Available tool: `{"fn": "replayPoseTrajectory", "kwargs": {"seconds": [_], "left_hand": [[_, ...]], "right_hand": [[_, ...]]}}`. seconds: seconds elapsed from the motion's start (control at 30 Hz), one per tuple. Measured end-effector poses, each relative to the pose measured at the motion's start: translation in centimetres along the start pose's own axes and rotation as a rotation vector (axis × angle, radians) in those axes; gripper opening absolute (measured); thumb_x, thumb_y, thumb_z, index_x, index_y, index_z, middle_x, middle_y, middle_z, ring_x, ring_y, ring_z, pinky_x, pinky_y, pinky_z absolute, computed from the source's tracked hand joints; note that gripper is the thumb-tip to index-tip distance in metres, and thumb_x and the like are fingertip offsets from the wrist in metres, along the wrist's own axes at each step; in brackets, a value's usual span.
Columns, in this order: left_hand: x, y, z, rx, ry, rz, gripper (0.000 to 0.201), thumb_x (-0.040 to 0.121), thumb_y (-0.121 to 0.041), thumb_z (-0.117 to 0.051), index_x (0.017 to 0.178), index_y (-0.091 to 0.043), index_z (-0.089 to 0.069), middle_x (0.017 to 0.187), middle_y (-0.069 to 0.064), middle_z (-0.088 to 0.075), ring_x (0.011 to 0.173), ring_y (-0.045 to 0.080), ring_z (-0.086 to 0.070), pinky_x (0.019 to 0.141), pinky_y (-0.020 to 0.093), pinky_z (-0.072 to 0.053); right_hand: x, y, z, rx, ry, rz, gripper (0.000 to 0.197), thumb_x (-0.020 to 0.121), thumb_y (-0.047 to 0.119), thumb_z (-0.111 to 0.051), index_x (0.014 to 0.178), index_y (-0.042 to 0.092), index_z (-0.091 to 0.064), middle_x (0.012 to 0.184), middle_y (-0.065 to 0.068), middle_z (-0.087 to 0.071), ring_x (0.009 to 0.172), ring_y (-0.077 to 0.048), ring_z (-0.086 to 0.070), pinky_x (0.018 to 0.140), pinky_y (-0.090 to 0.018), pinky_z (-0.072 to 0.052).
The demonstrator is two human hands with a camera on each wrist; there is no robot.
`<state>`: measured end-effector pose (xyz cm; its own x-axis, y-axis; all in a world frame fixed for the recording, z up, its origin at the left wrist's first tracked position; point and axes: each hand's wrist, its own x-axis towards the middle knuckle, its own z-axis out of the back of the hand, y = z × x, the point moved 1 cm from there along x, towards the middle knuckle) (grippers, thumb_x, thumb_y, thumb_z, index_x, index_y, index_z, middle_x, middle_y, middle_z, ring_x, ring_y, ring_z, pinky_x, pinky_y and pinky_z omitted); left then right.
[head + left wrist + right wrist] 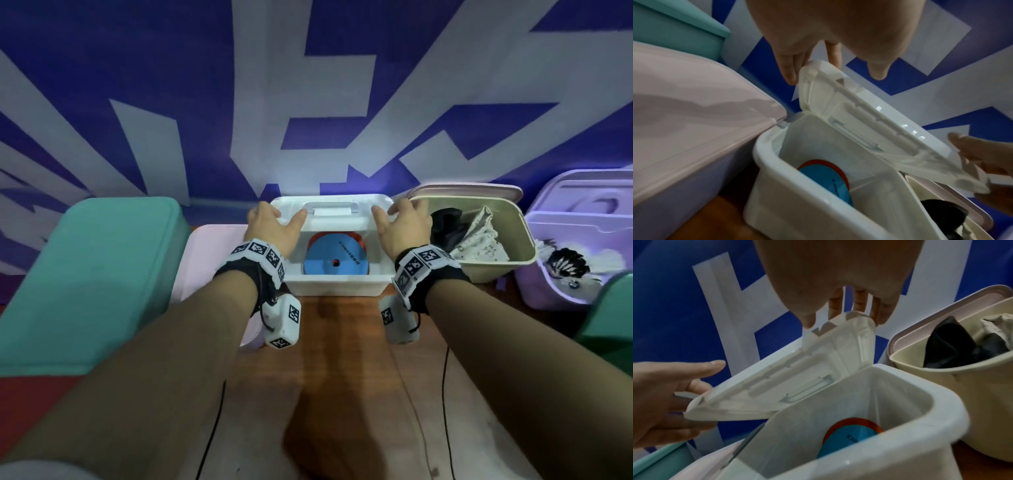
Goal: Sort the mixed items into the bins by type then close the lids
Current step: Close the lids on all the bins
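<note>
A white bin (335,279) stands at the centre back of the table, its hinged white lid (330,216) tilted partway over the opening. Inside lie a blue disc (334,260) and, under it, a red disc (356,238). My left hand (270,222) grips the lid's left top corner, with the fingers behind it and the thumb in front. My right hand (400,219) grips the right corner the same way. The left wrist view looks up at the lid's underside (869,129) above the bin (797,186). In the right wrist view, the lid (797,382) hangs over the discs (849,438).
A beige bin (496,265) right of the white one stands open with dark and pale cloth inside. Further right is an open lilac bin (555,294) holding a black-and-white item. A closed pink bin (212,246) and a closed teal bin (96,274) sit left. Wooden tabletop (342,377) lies in front.
</note>
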<state>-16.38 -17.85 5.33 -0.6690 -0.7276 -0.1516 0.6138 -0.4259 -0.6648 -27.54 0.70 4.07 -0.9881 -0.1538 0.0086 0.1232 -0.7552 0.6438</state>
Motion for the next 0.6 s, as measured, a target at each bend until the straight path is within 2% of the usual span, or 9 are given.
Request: {"fn": "replayPoseTrajectory", "kwargs": {"seconds": [0.13,0.27,0.37,0.5,0.6], "left_hand": [[-0.7,2.0,-0.6,0.006,0.085,0.030,0.055,0.085,-0.056,-0.058,0.118,-0.013,-0.048,0.123,0.006,-0.053,0.109,0.026,-0.054,0.085,0.031,-0.041],[-1.7,3.2,-2.3,0.029,0.148,0.035,0.058,0.084,-0.054,-0.059,0.126,-0.017,-0.044,0.130,0.007,-0.042,0.115,0.028,-0.050,0.097,0.040,-0.046],[-2.1,4.4,-3.3,0.075,0.191,0.047,0.065,0.084,-0.053,-0.060,0.136,-0.020,-0.039,0.136,0.008,-0.035,0.122,0.028,-0.045,0.101,0.040,-0.043],[-1.8,5.4,-3.6,0.155,0.204,0.021,0.071,0.086,-0.052,-0.057,0.145,-0.022,-0.030,0.142,0.011,-0.028,0.129,0.031,-0.037,0.105,0.040,-0.039],[-1.6,5.8,-3.6,0.234,0.211,0.010,0.073,0.086,-0.055,-0.055,0.147,-0.025,-0.026,0.140,0.011,-0.027,0.129,0.031,-0.032,0.102,0.040,-0.037]], "right_hand": [[-1.7,-0.8,-0.6,-0.060,0.045,-0.092,0.046,0.091,0.046,-0.053,0.122,0.013,-0.056,0.138,-0.011,-0.038,0.125,-0.032,-0.038,0.103,-0.040,-0.035],[-2.8,-1.4,-1.2,-0.126,0.093,-0.157,0.051,0.091,0.043,-0.052,0.133,0.015,-0.049,0.143,-0.012,-0.035,0.128,-0.033,-0.036,0.103,-0.042,-0.035],[-3.2,-2.1,-2.0,-0.198,0.176,-0.202,0.057,0.091,0.044,-0.050,0.139,0.014,-0.042,0.145,-0.014,-0.036,0.129,-0.036,-0.036,0.104,-0.043,-0.034],[-3.9,-3.0,-3.3,-0.295,0.257,-0.205,0.060,0.094,0.045,-0.044,0.144,0.015,-0.034,0.147,-0.014,-0.035,0.134,-0.035,-0.029,0.106,-0.045,-0.031],[-4.1,-2.7,-3.5,-0.310,0.274,-0.219,0.060,0.094,0.046,-0.042,0.145,0.018,-0.032,0.150,-0.013,-0.029,0.135,-0.035,-0.024,0.105,-0.047,-0.032]]}}
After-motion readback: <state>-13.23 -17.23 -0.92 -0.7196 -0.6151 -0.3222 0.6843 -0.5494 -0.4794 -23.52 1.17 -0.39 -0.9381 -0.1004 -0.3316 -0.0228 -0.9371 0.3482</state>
